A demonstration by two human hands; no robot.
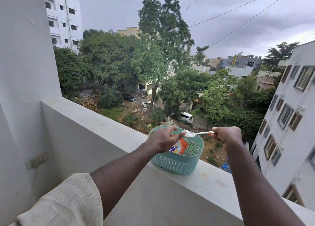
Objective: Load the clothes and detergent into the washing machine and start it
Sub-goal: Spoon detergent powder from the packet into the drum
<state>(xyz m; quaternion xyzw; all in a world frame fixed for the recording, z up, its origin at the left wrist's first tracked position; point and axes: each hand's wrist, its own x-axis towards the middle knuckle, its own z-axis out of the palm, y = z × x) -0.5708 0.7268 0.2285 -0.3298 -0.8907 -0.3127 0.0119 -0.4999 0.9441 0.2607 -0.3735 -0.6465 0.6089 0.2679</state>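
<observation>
A teal perforated basket (177, 162) stands on the white balcony ledge (209, 181). An orange and white detergent packet (179, 147) leans inside it. My left hand (162, 139) hovers over the basket's left rim, fingers spread just above the packet and holding nothing. My right hand (225, 134) grips the handle of a spoon (190, 133) heaped with white powder, held level over the basket. No washing machine or clothes are in view.
The ledge drops off to a street with trees and parked cars far below. A white wall (25, 72) with a socket plate (36, 161) closes the left side. A neighbouring building (293, 123) stands to the right.
</observation>
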